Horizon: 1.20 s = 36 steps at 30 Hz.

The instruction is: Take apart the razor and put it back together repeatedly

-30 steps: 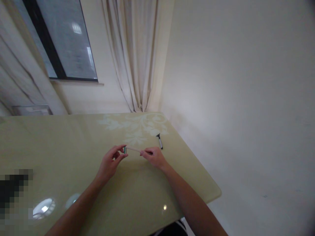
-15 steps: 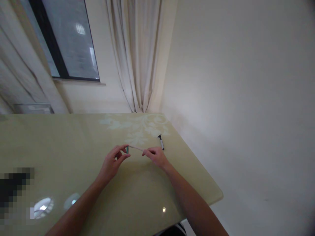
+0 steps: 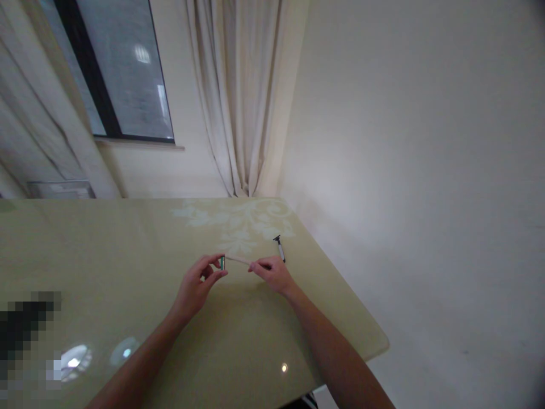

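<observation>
My left hand [image 3: 196, 284] pinches a small, thin green-and-white object [image 3: 222, 263] upright between thumb and fingers; its exact kind is too small to tell. From its top a pale, thin strip [image 3: 238, 259] runs right to my right hand [image 3: 272, 274], whose thumb and fingers are closed on the strip's other end. Both hands are held over the pale green glossy table [image 3: 238, 335]. Just beyond my right hand lies a razor [image 3: 280, 249] with a dark head and a grey handle.
A dark, pixelated shape [image 3: 25, 324] is at the left edge. The table's right edge slants beside a white wall [image 3: 409, 170]. Behind the table hang curtains [image 3: 242, 102] beside a window [image 3: 123, 68].
The view has shifted slightly. Both hands keep their grips, and the small object in my left hand looks turned a little.
</observation>
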### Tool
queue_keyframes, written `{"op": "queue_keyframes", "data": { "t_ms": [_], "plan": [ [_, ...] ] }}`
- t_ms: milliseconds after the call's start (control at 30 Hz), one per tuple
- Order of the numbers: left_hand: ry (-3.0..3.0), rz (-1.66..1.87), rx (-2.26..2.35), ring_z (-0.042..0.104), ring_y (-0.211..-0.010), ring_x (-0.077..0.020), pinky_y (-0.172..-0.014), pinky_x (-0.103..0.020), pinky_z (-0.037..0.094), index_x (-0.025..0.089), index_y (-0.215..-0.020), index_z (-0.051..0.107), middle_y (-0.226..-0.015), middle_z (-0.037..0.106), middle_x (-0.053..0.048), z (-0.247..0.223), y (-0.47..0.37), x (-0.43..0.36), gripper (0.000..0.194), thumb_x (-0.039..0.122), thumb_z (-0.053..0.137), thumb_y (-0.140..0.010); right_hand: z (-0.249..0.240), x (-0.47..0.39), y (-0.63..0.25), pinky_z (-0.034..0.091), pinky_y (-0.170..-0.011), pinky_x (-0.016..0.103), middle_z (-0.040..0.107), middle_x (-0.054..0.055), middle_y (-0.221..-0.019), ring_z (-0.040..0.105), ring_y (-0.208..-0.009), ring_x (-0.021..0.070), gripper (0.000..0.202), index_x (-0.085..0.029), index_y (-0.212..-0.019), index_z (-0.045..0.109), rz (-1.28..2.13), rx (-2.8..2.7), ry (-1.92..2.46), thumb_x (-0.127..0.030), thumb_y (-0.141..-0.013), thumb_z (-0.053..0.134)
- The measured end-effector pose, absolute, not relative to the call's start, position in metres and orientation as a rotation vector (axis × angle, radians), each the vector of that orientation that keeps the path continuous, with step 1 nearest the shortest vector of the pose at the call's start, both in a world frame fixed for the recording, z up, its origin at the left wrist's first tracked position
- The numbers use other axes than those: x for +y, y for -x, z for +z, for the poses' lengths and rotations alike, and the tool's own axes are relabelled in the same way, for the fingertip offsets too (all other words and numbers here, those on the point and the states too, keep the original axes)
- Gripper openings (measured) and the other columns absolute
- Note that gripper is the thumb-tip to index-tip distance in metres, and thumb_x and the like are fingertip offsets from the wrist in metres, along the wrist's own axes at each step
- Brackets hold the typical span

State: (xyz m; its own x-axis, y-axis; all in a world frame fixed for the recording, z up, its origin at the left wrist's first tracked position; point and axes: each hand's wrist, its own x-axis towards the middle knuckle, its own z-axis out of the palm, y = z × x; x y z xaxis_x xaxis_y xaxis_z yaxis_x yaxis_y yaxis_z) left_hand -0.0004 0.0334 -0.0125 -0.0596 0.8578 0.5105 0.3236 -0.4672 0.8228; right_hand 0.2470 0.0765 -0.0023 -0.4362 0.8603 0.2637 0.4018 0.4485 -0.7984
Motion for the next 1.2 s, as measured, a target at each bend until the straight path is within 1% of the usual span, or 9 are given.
{"op": "queue_keyframes", "data": {
  "t_ms": [133, 233, 367, 433, 600, 767, 900, 1033, 1200],
  "plan": [
    [-1.775, 1.535, 1.262, 0.052, -0.060, -0.0101, -0.057, -0.022, 0.044, 0.025, -0.114, 0.074, -0.086, 0.065, 0.001, -0.0125, 0.0000, 0.0328, 0.033, 0.035, 0.076, -0.084, -0.0043, 0.0776, -0.2482, 0.023, -0.052, 0.026, 0.043, -0.003, -0.052, 0.035, -0.051, 0.0097, 0.055, -0.013, -0.089, 0.085, 0.943, -2.085, 1.028, -0.060, -0.093, 0.058],
    [-1.768, 1.534, 1.272, 0.052, -0.059, -0.0101, -0.056, -0.022, 0.044, 0.025, -0.113, 0.074, -0.086, 0.065, 0.002, -0.0112, -0.0001, 0.0326, 0.032, 0.036, 0.075, -0.083, -0.0049, 0.0785, -0.2485, 0.023, -0.052, 0.026, 0.044, -0.002, -0.053, 0.035, -0.052, 0.0099, 0.057, -0.012, -0.088, 0.085, 0.889, -2.035, 1.059, -0.061, -0.093, 0.055],
    [-1.769, 1.538, 1.274, 0.052, -0.059, -0.0103, -0.057, -0.023, 0.045, 0.024, -0.113, 0.074, -0.084, 0.065, 0.002, -0.0088, 0.0002, 0.0324, 0.032, 0.037, 0.074, -0.084, -0.0024, 0.0781, -0.2489, 0.023, -0.052, 0.025, 0.044, -0.002, -0.054, 0.035, -0.052, 0.0099, 0.056, -0.012, -0.091, 0.085, 0.999, -2.068, 0.992, -0.062, -0.091, 0.057],
    [-1.767, 1.544, 1.265, 0.052, -0.059, -0.0104, -0.057, -0.023, 0.045, 0.023, -0.112, 0.074, -0.084, 0.064, 0.002, -0.0079, 0.0004, 0.0323, 0.032, 0.037, 0.074, -0.083, -0.0010, 0.0779, -0.2491, 0.023, -0.052, 0.026, 0.045, -0.002, -0.054, 0.035, -0.052, 0.0098, 0.056, -0.012, -0.090, 0.085, 0.980, -2.034, 1.011, -0.061, -0.091, 0.058],
    [-1.759, 1.531, 1.263, 0.052, -0.060, -0.0103, -0.057, -0.023, 0.045, 0.023, -0.112, 0.074, -0.084, 0.064, 0.002, -0.0071, 0.0003, 0.0318, 0.032, 0.037, 0.075, -0.083, -0.0015, 0.0783, -0.2492, 0.020, -0.051, 0.026, 0.038, -0.004, -0.051, 0.030, -0.050, 0.0091, 0.056, -0.012, -0.091, 0.085, 1.013, -2.007, 0.988, -0.061, -0.092, 0.058],
    [-1.750, 1.532, 1.275, 0.052, -0.059, -0.0104, -0.058, -0.024, 0.045, 0.023, -0.112, 0.074, -0.083, 0.064, 0.002, -0.0079, -0.0001, 0.0311, 0.032, 0.037, 0.075, -0.083, -0.0040, 0.0791, -0.2492, 0.022, -0.052, 0.026, 0.041, -0.003, -0.052, 0.031, -0.052, 0.0093, 0.058, -0.012, -0.088, 0.085, 0.944, -1.977, 1.043, -0.063, -0.092, 0.057],
    [-1.747, 1.513, 1.279, 0.051, -0.061, -0.0107, -0.059, -0.024, 0.045, 0.024, -0.114, 0.074, -0.084, 0.064, 0.002, -0.0103, 0.0005, 0.0313, 0.033, 0.037, 0.075, -0.084, -0.0034, 0.0780, -0.2487, 0.021, -0.052, 0.026, 0.040, -0.003, -0.052, 0.031, -0.052, 0.0096, 0.057, -0.013, -0.090, 0.085, 1.020, -2.029, 1.005, -0.063, -0.091, 0.058],
    [-1.737, 1.516, 1.290, 0.051, -0.060, -0.0107, -0.058, -0.024, 0.045, 0.023, -0.113, 0.074, -0.084, 0.065, 0.001, -0.0136, 0.0006, 0.0324, 0.033, 0.038, 0.076, -0.083, -0.0013, 0.0766, -0.2483, 0.021, -0.052, 0.026, 0.039, -0.004, -0.052, 0.031, -0.052, 0.0096, 0.059, -0.012, -0.089, 0.085, 0.967, -2.013, 1.073, -0.064, -0.092, 0.056],
    [-1.743, 1.503, 1.286, 0.052, -0.060, -0.0106, -0.058, -0.024, 0.044, 0.023, -0.113, 0.074, -0.083, 0.065, 0.002, -0.0155, -0.0004, 0.0330, 0.034, 0.039, 0.075, -0.083, -0.0004, 0.0779, -0.2511, 0.022, -0.052, 0.025, 0.040, -0.004, -0.053, 0.033, -0.052, 0.0095, 0.056, -0.012, -0.089, 0.085, 1.041, -2.079, 1.018, -0.062, -0.091, 0.059]
  ]
}}
